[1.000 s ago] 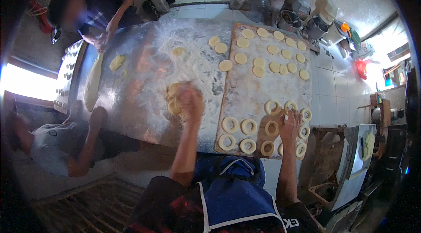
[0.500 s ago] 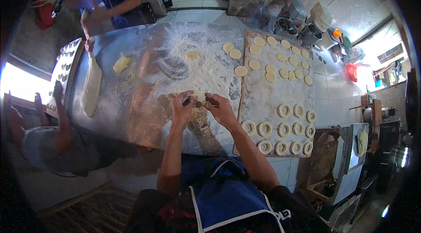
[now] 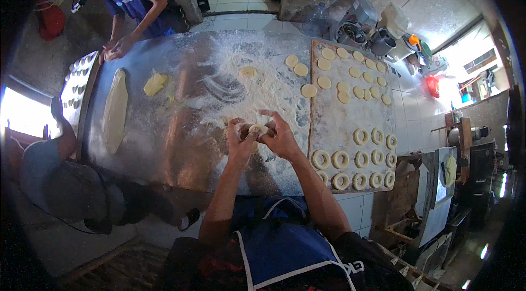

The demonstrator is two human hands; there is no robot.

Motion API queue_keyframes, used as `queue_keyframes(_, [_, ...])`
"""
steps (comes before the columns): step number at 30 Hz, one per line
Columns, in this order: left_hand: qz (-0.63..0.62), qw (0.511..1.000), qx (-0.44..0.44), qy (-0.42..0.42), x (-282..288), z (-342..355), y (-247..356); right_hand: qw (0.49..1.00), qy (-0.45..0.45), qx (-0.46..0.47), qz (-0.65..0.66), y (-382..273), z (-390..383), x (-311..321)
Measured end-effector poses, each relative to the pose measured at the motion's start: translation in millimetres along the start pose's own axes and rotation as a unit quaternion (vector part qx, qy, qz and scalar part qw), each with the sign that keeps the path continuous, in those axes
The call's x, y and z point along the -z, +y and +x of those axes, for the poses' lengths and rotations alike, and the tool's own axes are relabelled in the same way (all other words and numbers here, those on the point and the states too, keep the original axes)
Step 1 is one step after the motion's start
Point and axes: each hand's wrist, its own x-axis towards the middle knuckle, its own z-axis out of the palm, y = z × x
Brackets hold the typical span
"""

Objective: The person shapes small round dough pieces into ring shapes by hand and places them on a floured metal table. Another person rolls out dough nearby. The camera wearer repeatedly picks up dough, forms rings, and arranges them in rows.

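Over the floured metal table (image 3: 208, 173), my left hand (image 3: 239, 142) and my right hand (image 3: 281, 137) meet around a small pale piece of dough (image 3: 258, 128). Fingers of both hands are closed on it; whether it has a hole cannot be made out. Partly hidden below them, more dough lies on the flour. A flat dough disc (image 3: 248, 72) rests in the loose flour (image 3: 257, 89) beyond my hands. To the right, a floured board (image 3: 350, 118) bears several dough discs (image 3: 324, 82) in its far half and dough rings (image 3: 340, 159) in its near half.
A long dough strip (image 3: 115, 110) and a yellow lump (image 3: 155, 84) lie on the table's left part. One co-worker (image 3: 137, 0) stands at the far left corner, another (image 3: 71, 187) at the left side. A tray of small pieces (image 3: 79, 85) borders the left edge.
My hands have drawn closer together, and the dough between them shows more. The far co-worker has let go of the long dough strip, which now lies flat.
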Motion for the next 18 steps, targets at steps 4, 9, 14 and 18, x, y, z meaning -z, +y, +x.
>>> queue_keyframes(4, [-0.246,0.956,0.112,-0.115,2,0,-5,0.995,-0.059,-0.002,0.079,-1,-2,12])
queue_keyframes(9, [0.105,0.966,-0.092,-0.216,-12,2,-3,0.967,0.114,0.153,-0.167,42,2,12])
queue_keyframes(14, [-0.271,0.960,0.006,-0.068,-58,2,-13,0.981,0.137,0.053,0.126,75,-8,22])
queue_keyframes(18, [0.012,0.991,-0.125,-0.034,-89,0,-22,0.985,0.110,0.086,0.102,71,-18,53])
